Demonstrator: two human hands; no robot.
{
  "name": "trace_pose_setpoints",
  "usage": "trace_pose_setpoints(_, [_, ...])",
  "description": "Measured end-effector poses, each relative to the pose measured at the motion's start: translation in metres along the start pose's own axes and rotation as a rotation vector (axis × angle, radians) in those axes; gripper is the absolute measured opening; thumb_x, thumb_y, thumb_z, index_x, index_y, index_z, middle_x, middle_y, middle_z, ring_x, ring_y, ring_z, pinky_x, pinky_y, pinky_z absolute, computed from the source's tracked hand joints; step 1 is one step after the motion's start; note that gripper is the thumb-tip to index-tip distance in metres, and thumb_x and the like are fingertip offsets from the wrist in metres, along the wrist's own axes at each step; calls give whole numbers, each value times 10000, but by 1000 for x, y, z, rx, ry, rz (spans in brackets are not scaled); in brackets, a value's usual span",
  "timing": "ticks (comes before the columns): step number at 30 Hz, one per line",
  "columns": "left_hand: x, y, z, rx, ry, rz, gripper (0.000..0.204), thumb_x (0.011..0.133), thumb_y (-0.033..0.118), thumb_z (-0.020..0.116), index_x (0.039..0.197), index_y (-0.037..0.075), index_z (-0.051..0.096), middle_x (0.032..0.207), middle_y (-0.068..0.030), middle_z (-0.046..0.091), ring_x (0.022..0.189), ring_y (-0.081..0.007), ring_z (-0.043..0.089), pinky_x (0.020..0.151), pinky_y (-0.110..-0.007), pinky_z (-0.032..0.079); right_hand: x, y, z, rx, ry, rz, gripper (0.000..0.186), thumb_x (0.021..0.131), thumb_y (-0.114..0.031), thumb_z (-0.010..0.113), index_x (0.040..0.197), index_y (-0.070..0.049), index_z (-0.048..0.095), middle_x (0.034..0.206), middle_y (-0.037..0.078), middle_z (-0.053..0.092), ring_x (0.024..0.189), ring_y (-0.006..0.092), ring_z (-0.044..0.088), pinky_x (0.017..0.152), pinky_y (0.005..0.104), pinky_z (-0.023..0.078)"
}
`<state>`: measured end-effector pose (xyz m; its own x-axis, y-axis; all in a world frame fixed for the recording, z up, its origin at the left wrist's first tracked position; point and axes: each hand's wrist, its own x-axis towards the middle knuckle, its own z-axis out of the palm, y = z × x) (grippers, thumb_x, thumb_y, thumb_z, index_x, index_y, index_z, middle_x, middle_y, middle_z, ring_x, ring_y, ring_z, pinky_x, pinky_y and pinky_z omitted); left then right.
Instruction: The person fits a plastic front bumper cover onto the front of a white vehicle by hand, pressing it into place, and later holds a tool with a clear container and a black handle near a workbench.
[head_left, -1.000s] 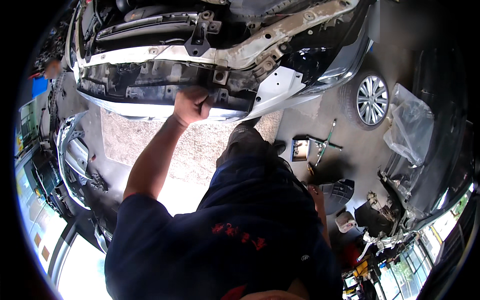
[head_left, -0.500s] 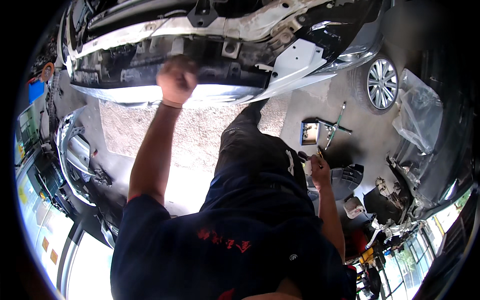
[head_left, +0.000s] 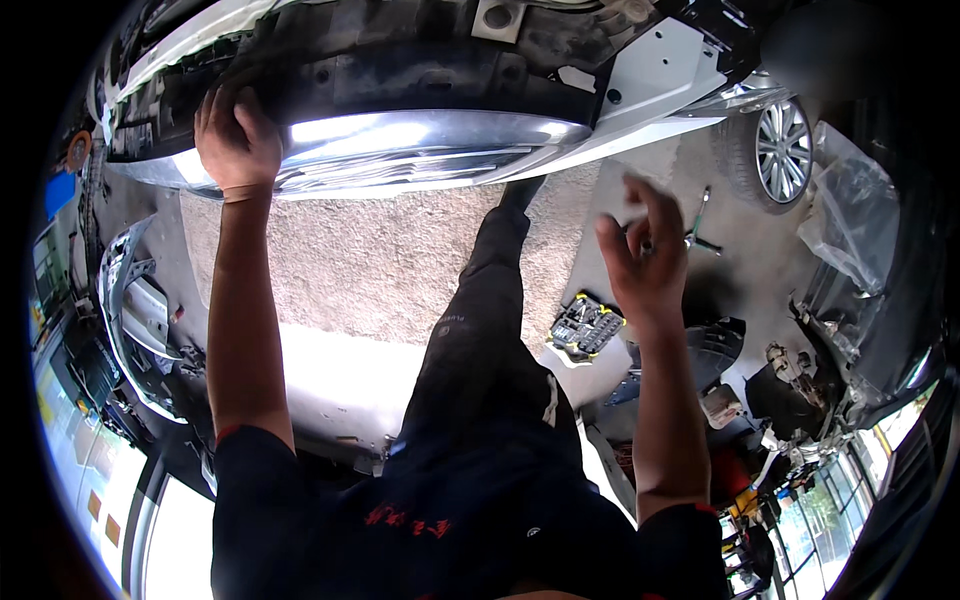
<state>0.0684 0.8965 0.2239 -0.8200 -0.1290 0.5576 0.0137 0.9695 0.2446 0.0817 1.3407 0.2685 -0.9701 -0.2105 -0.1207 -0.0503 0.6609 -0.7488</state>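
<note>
Across the top spans the front end of a car, with a front bumper (head_left: pixel 420 140) carrying a bright chrome grille below a dusty black plastic panel (head_left: pixel 420 75). My left hand (head_left: pixel 235 145) grips the bumper's upper edge at the left, its fingers over the black panel and its thumb beside them. My right hand (head_left: pixel 648 255) is raised in the air, apart from the car. Its index finger and thumb stand apart while the other fingers curl in around something small that I cannot make out.
On the floor lie an open tool case (head_left: pixel 585 325) with yellow latches and a cross-shaped wheel wrench (head_left: pixel 703 225). A wheel (head_left: pixel 783 150) and clear plastic sheeting (head_left: pixel 855 215) are at the right. A removed bumper (head_left: pixel 130 310) lies at the left; a rough mat (head_left: pixel 330 260) covers the middle floor.
My left hand has moved left along the bumper to its upper edge. My right hand has risen from beside my leg toward the car. My body has shifted, and the tool case has come into view.
</note>
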Motion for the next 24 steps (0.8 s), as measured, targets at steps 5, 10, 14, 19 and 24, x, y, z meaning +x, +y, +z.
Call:
trace_pose_setpoints(5, [1, 0, 11, 0, -9, 19, 339, 918, 276, 467, 1038, 51, 690, 1089, -124, 681, 1008, -329, 625, 907, -402, 452, 51, -35, 37, -126, 110, -203, 707, 703, -298, 838, 1295, -60, 532, 1237, 154, 502, 957, 266, 615, 718, 348, 559])
trace_pose_setpoints(10, [5, 4, 8, 17, 11, 85, 321, 919, 242, 456, 1040, 45, 678, 1074, -115, 678, 989, -326, 620, 901, -402, 445, 69, -33, 62, -138, 143, -216, 821, 622, -321, 879, 1311, -67, 510, 1242, 164, 510, 1033, 303, 611, 773, 368, 573])
trace_pose_setpoints(14, [11, 6, 3, -34, -36, 79, 297, 917, 202, 457, 1007, 11, 666, 1062, -151, 672, 986, -347, 616, 898, -416, 447, 80, -34, 63, -38, 106, -175, 763, 592, -294, 893, 1242, -76, 558, 1203, 135, 555, 990, 281, 630, 778, 350, 566])
trace_pose_setpoints(19, [6, -16, -7, -14, -88, 227, 317, 926, 176, 462, 1158, -4, 583, 1147, -191, 617, 1018, -373, 594, 903, -446, 448, 88, -42, 60, -90, 54, -222, 727, 580, -239, 897, 1212, -73, 577, 1161, 123, 595, 1020, 283, 631, 817, 339, 552])
trace_pose_setpoints(24, [-4, -49, -27, -195, -254, 256, 432, 948, 261, 403, 1258, -15, 525, 1268, -205, 556, 1179, -401, 524, 1038, -490, 358, 84, -47, 63, -33, -22, -18, 734, 604, -192, 888, 1250, -80, 557, 1183, 85, 585, 1060, 230, 613, 901, 340, 519])
